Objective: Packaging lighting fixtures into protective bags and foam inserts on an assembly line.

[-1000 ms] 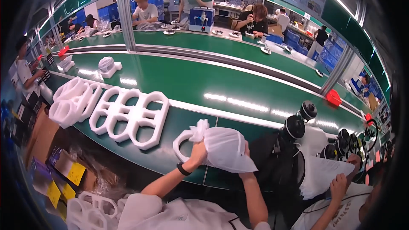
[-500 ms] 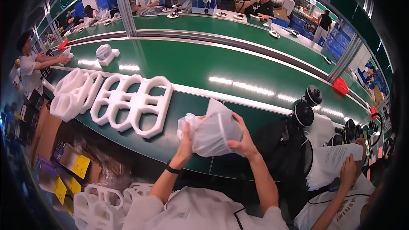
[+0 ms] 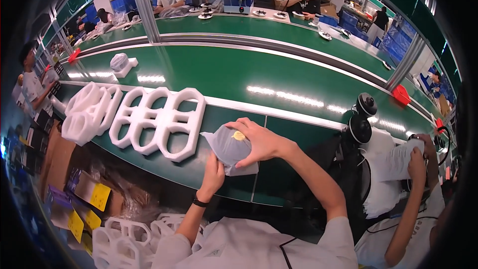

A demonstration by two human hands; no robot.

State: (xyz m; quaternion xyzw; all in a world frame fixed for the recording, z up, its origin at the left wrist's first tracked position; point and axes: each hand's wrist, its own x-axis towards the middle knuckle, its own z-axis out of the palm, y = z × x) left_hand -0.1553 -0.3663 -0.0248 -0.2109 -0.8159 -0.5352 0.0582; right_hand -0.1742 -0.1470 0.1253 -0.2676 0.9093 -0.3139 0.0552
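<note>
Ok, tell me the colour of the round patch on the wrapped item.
Yellow: the round patch on the wrapped item shows in the head view.

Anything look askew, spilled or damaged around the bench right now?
No spill or damage shows. What looks askew is the pile of white foam frames at far left, leaning unevenly, while the foam row beside it lies flat.

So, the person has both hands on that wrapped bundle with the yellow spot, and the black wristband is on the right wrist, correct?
Not quite: the head view shows the black wristband on the wrist of the left hand, not the right. The left hand and right hand are indeed both on the wrapped bundle with the yellow spot.
</note>
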